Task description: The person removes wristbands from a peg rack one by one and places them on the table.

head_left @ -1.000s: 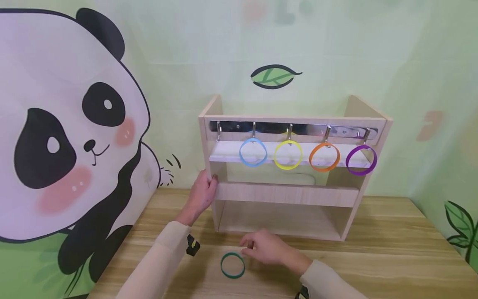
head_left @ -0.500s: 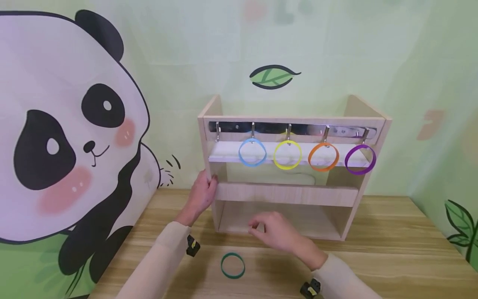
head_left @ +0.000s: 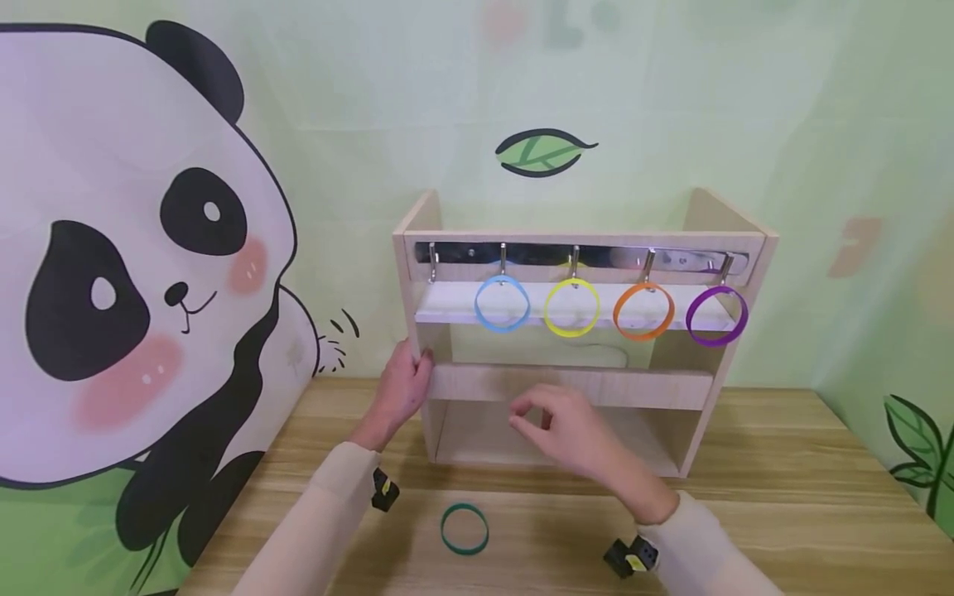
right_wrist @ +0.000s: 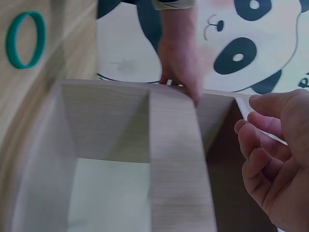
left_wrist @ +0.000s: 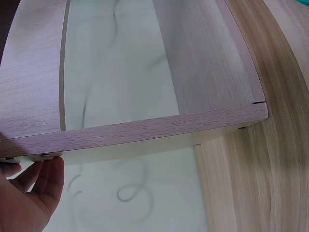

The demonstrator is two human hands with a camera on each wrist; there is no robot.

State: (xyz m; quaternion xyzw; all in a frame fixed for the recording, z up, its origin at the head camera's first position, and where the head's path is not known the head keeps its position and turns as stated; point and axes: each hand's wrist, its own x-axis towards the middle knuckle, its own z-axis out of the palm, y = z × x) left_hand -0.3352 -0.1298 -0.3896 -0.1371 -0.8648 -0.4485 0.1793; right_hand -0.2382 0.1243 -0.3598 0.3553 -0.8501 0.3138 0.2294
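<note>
My left hand [head_left: 402, 385] grips the left side panel of a pale wooden rack [head_left: 656, 390], thumb at its front edge. In the left wrist view, the fingers [left_wrist: 52, 181] reach under that panel. My right hand [head_left: 570, 426] hovers in front of the rack's lower opening, fingers loosely curled, holding nothing visible. Its thumb and fingertips stand apart in the right wrist view. A green silicone wristband [head_left: 464, 552] lies on the table before the rack. From hooks hang a light blue band [head_left: 503, 331], a yellow band [head_left: 571, 334], an orange band [head_left: 643, 338] and a purple band [head_left: 715, 341].
The leftmost hook [head_left: 432, 263] on the metal strip [head_left: 611, 257] carries no band. A white shelf [head_left: 455, 314] sits behind the bands. The rack stands on a wood-grain table [head_left: 775, 463], with a panda-printed backdrop [head_left: 373, 165] behind and to the left.
My right hand has risen from beside the green wristband, moving up and to the right in front of the rack. The left hand keeps its hold, and the wristband stays put.
</note>
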